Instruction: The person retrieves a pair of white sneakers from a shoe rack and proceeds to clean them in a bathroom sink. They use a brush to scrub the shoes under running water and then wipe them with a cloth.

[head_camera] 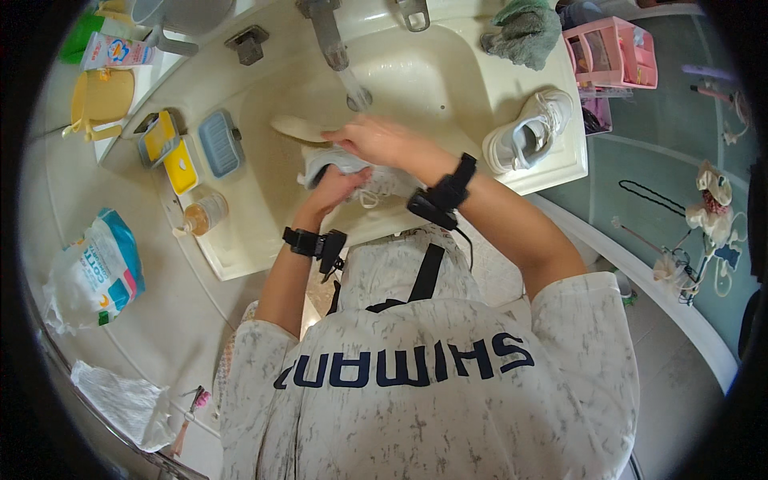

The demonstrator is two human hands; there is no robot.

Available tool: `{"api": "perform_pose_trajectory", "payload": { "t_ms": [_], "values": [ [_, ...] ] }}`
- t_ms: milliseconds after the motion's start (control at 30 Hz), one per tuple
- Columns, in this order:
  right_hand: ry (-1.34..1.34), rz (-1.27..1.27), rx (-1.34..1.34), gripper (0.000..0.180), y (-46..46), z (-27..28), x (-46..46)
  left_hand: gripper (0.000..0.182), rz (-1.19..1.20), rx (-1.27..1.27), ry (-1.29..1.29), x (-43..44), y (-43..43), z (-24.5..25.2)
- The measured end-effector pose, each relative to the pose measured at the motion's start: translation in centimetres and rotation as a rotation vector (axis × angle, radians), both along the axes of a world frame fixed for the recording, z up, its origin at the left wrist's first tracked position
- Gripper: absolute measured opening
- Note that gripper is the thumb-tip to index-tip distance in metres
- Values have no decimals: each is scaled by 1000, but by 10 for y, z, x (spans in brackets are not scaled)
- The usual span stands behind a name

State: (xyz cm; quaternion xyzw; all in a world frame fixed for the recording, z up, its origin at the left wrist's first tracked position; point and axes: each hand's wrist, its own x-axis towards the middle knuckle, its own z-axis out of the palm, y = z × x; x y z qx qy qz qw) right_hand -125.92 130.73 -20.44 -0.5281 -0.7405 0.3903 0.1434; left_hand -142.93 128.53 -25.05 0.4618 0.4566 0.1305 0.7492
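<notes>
Over the cream washbasin (264, 198) my left hand (337, 191) grips a white shoe (336, 161), the fingers partly inside its dark opening. My right hand (375, 139) holds a pale scrubbing brush (300, 128), whose bristle side faces down by the shoe; motion blurs the fingers. Part of the shoe is hidden under my right hand and forearm. A loop of white lace hangs from its near side. Water (355, 90) runs from the metal tap (331, 45) just beyond my right hand. The other white shoe (528, 132) rests on the basin's right ledge.
Soap dishes (221, 144) and a pump bottle (207, 214) stand along the left ledge. A grey-green cloth (525, 36) lies at the back right, near a pink drawer box (612, 54). A yellow cup (103, 99) and a tube (117, 51) sit on the left shelf.
</notes>
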Motion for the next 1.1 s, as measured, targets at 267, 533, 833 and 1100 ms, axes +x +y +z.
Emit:
{"api": "perform_pose_trajectory", "payload": {
  "t_ms": [267,533,833,1100],
  "values": [
    [-80,13,-42,27,-41,3,84,34,209,-69,166,-4,-3,-12],
    [-464,-414,-77,29,-123,26,133,43,143,356,342,12,31,-21],
    [-353,-597,-17,28,-152,41,98,47,228,544,532,23,61,-19],
    [-311,-602,-42,27,-156,39,98,38,389,474,623,11,67,-1]
  ]
}}
